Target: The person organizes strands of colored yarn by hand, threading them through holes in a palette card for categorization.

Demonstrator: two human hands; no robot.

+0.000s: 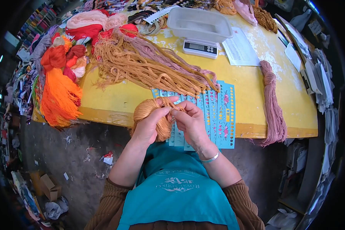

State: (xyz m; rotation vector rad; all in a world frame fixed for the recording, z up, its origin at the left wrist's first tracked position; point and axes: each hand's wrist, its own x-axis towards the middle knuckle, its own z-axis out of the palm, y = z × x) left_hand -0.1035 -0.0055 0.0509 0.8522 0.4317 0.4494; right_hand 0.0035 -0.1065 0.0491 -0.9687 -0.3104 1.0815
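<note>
A bundled skein of golden-tan thread (157, 113) is gripped in my left hand (148, 124), near the front edge of the yellow table. My right hand (191, 122) meets it at the skein's right side, thumb and fingers pinched on the thread there. Just what the fingertips pinch is too small to make out fully. Under and beside my hands lie several turquoise punched cards (227, 115), overlapping and sticking out past the table edge. Long golden-tan strands (142, 65) lie beyond them, their ends reaching the cards. Mauve strands (161, 51) run alongside.
Orange and red skeins (59, 88) hang over the table's left edge. A digital scale (200, 48) bears a clear plastic tub (199, 25), with a printed sheet (241, 48) alongside. A mauve skein (271, 103) droops over the front edge at right. A cardboard box (50, 187) sits on the floor.
</note>
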